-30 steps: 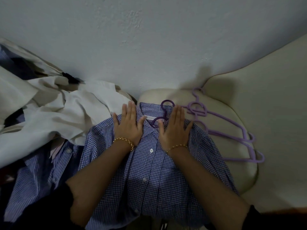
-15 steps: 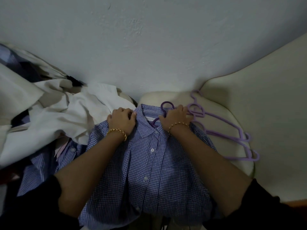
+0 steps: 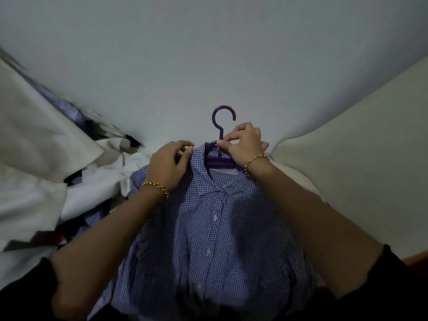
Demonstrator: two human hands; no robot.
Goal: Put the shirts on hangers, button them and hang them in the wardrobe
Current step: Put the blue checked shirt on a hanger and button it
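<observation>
I've got the checked shirt [image 3: 215,228] on the purple hanger [image 3: 220,126], seemingly buttoned — left hand [image 3: 169,163] pinching its collar, right hand [image 3: 245,144] pinching the hanger's neck, over the sofa's [image 3: 347,158] back edge. The wardrobe and the heap of clothes [image 3: 92,181] remain.

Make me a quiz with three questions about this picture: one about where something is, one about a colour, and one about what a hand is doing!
1. Where is the pile of white clothes?
A. Left of the checked shirt
B. On top of it
C. Right of it

2. What colour is the hanger?
A. Green
B. Purple
C. Red

3. What is the right hand doing?
A. Lying flat on the shirt
B. Pinching the hanger just below its hook
C. Hanging loose, holding nothing

Answers:
1. A, the white pile lies off the shirt's left side.
2. B, the hook and bars are purple.
3. B, its fingertips close on the hanger's neck above the collar.
</observation>
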